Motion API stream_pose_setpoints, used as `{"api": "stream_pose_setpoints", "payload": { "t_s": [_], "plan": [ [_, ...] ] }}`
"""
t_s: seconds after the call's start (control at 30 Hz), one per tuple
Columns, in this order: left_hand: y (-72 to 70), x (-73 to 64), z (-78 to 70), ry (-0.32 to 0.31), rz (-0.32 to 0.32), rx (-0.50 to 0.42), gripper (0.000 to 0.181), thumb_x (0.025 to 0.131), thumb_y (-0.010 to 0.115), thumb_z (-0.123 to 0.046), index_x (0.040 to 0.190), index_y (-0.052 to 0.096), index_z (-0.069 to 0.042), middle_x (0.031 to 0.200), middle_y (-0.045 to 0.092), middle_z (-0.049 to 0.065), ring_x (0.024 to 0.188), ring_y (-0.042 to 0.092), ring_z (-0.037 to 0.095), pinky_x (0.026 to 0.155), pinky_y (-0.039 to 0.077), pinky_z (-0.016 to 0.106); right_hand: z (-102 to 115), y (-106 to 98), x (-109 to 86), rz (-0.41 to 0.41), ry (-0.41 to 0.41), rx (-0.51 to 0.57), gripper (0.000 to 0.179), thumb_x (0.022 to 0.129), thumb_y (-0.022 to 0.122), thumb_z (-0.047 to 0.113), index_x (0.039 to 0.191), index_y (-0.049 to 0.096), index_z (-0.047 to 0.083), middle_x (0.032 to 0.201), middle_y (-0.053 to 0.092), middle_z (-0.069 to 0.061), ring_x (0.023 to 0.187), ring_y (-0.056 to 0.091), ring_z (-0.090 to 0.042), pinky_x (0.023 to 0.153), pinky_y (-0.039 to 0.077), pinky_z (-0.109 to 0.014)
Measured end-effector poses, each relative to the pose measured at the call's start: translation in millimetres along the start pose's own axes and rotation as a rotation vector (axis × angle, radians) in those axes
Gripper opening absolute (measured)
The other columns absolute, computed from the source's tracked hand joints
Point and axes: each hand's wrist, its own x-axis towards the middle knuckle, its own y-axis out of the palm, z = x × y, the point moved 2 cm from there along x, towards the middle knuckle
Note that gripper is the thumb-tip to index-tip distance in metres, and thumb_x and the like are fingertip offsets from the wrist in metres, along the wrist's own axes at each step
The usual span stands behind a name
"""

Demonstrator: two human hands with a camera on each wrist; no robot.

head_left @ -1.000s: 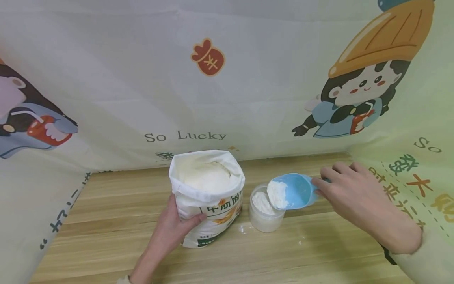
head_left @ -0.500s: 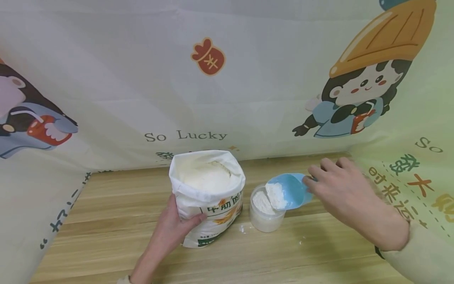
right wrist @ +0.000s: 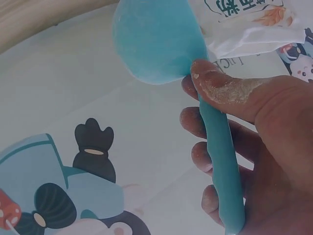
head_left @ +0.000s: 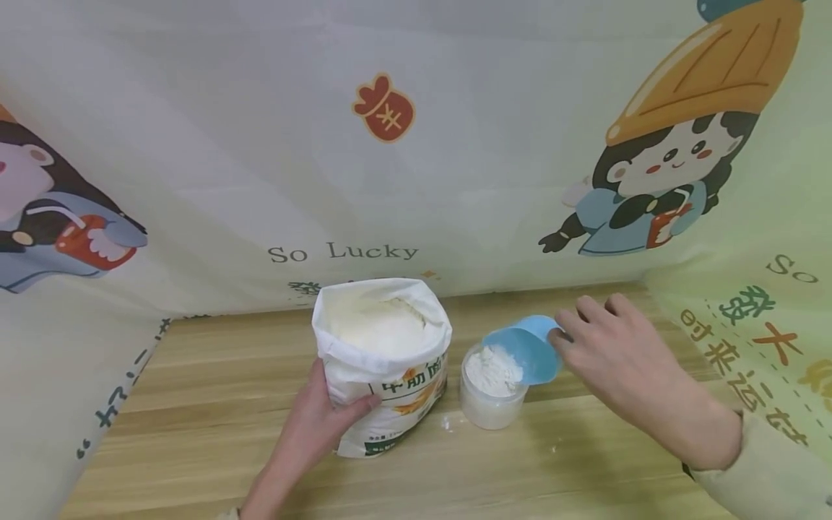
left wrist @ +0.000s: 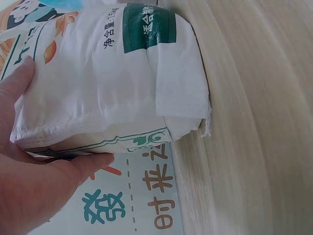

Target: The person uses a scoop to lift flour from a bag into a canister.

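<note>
A white flour bag [head_left: 364, 375], its top folded outward, stands upright on the table with white flour [head_left: 383, 326] inside. My left hand [head_left: 325, 412] grips its near left side, thumb across the front; the left wrist view shows the bag [left wrist: 98, 73] between thumb and fingers. To the right of the bag stands a clear round jar [head_left: 492, 412] with flour heaped up to its rim. Tilted over the jar's right edge is a blue scoop [head_left: 536, 357]. My right hand [head_left: 624, 375] holds it by the handle [right wrist: 220, 161], fingers curled round; flour dusts the thumb [right wrist: 220, 88].
The wooden table [head_left: 214, 404] has small flour spills [head_left: 448, 425] near the jar. A printed cloth [head_left: 481, 144] with cartoon figures hangs behind and along both sides, close to my right hand.
My right hand has moved left and tipped the scoop over, and its flour now lies in the jar, heaped higher. The left hand and the bag stay in place.
</note>
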Motion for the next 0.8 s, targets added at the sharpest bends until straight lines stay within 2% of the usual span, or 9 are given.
{"api": "stream_pose_setpoints", "payload": {
  "t_s": [0.23, 0.8],
  "plan": [
    [0.2, 0.3, -0.5, 0.002, -0.004, -0.007, 0.083, 0.082, 0.09, -0.024, 0.147, 0.039, -0.01, 0.135, 0.063, 0.014, 0.124, 0.061, 0.035, 0.104, 0.048, 0.059, -0.4, -2.2, -2.8, 0.057, 0.016, -0.012, 0.027, 0.069, 0.091, -0.002, 0.089, 0.075, 0.007, 0.083, 0.053, -0.006, 0.072, 0.045, -0.027, 0.059, 0.034, -0.034],
    [0.3, 0.6, 0.1, 0.019, 0.002, 0.0, 0.082, 0.083, 0.089, -0.024, 0.147, 0.04, -0.01, 0.135, 0.063, 0.014, 0.123, 0.061, 0.036, 0.103, 0.049, 0.059, -6.1, 1.3, -13.8, 0.017, 0.045, 0.034, 0.025, 0.072, 0.083, -0.004, 0.092, 0.074, 0.007, 0.087, 0.058, -0.008, 0.077, 0.05, -0.03, 0.06, 0.04, -0.04]
  ]
}}
